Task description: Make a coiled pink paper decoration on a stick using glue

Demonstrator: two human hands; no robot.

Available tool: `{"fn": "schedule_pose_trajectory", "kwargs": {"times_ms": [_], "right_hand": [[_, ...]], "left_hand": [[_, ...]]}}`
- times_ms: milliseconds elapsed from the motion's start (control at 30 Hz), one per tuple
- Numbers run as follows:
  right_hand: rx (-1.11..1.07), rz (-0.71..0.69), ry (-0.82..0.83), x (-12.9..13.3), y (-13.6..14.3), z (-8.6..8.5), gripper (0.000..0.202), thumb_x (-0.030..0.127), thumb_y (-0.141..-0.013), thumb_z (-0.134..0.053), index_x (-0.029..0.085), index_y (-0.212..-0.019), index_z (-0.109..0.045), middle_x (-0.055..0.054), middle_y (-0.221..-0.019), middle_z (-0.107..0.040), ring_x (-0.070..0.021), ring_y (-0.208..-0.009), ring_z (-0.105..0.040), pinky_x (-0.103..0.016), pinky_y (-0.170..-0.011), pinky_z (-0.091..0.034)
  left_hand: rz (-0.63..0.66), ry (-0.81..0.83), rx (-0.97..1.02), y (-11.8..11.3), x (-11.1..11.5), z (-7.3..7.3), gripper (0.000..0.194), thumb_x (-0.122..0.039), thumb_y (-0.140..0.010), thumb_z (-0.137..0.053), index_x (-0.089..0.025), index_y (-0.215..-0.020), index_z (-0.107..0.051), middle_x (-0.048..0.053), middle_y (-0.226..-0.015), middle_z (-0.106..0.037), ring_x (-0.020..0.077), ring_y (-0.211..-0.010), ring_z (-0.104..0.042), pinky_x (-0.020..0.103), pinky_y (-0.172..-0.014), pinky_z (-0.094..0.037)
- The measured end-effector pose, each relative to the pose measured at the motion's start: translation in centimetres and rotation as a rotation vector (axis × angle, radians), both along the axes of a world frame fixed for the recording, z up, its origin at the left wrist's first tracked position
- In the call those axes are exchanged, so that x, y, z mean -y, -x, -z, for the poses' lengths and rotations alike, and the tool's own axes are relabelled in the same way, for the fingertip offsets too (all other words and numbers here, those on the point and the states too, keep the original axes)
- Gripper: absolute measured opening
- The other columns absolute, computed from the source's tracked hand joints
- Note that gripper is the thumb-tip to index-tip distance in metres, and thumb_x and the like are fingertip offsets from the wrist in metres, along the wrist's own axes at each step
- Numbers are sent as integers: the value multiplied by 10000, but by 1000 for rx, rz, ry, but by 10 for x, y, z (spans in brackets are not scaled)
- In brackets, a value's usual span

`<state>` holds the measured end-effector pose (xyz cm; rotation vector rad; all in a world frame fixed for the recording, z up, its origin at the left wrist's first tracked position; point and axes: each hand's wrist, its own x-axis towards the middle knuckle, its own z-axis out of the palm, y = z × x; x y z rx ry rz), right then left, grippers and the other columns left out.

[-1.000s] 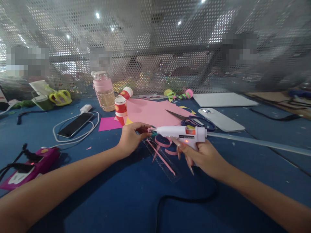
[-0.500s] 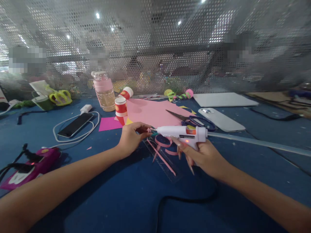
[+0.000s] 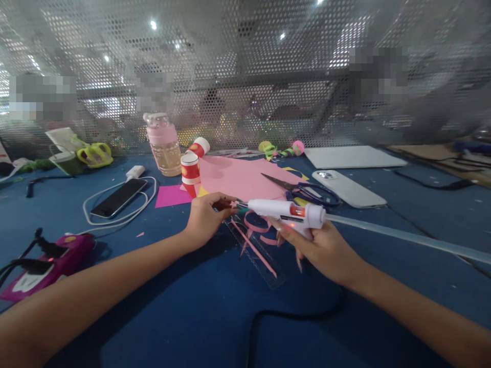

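My right hand (image 3: 322, 248) is wrapped round the grip of a white hot glue gun (image 3: 274, 208), whose nozzle points left. A long clear glue stick (image 3: 387, 232) sticks out of its back end. My left hand (image 3: 207, 217) pinches a small pink paper piece (image 3: 233, 204) at the fingertips, close to the nozzle; whether they touch I cannot tell. Below lie a clear ruler (image 3: 264, 266) and curled pink paper strips (image 3: 258, 221). Pink paper sheets (image 3: 233, 174) are spread behind my hands, with dark-handled scissors (image 3: 295, 186) on their right edge.
Paper cups (image 3: 191, 168) and a pink-topped bottle (image 3: 164, 145) stand at the back. A phone (image 3: 119, 198) with a white cable and a magenta power strip (image 3: 72, 255) are on the left. A white phone (image 3: 347, 189) lies right. A black cord (image 3: 291, 313) crosses the front.
The back of the glue gun has tilted slightly, and its glue stick has dipped with it. My left hand stays almost where it was, still pinching the pink piece.
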<state>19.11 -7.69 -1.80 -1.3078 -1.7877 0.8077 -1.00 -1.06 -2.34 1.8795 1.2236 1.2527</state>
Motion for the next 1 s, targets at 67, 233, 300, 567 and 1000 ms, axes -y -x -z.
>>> {"fn": "schedule_pose_trajectory", "kwargs": {"times_ms": [67, 233, 300, 567, 1000], "right_hand": [[26, 45, -13, -1, -2, 2, 417, 493, -796, -461, 156, -976, -628, 3, -550, -582, -92, -320, -461, -223, -332, -435], [155, 128, -135, -5, -3, 1, 332, 457, -831, -406, 183, -842, -593, 22, -461, -500, -137, -382, -494, -270, -434, -454], [214, 121, -203, -6, -3, -1, 278, 415, -840, -388, 197, -825, -561, 16, -484, -497, -154, -434, -509, -285, -480, -455], [662, 23, -300, 7, 21, -11, 205, 256, -807, -391, 146, -958, -476, -107, -885, -553, -208, -686, -583, -303, -563, -452], [828, -58, -543, -34, 187, -29, 375, 27, -859, -196, 68, -1052, -515, -124, -1052, -555, -217, -953, -550, -298, -763, -452]], "left_hand": [[-18, 2, 11, 0, -1, 0, 182, -117, -588, -709, -147, -766, -683, 33, -677, -702, 124, -618, -644, 224, -601, -535], [-73, -49, -69, 4, -8, -18, 135, -151, -611, -689, -157, -745, -673, 29, -687, -699, 131, -622, -637, 238, -597, -526], [-115, -113, -212, 9, -13, -34, 111, -155, -632, -674, -165, -743, -667, 30, -684, -692, 136, -617, -626, 249, -598, -508], [-592, -304, -921, 46, -11, -110, 170, -173, -768, -497, -137, -811, -657, 123, -828, -663, 252, -811, -600, 353, -705, -430], [-461, -350, -831, 67, 1, -138, 86, -224, -656, -612, -173, -702, -663, 39, -693, -670, 191, -722, -613, 275, -672, -416]]}}
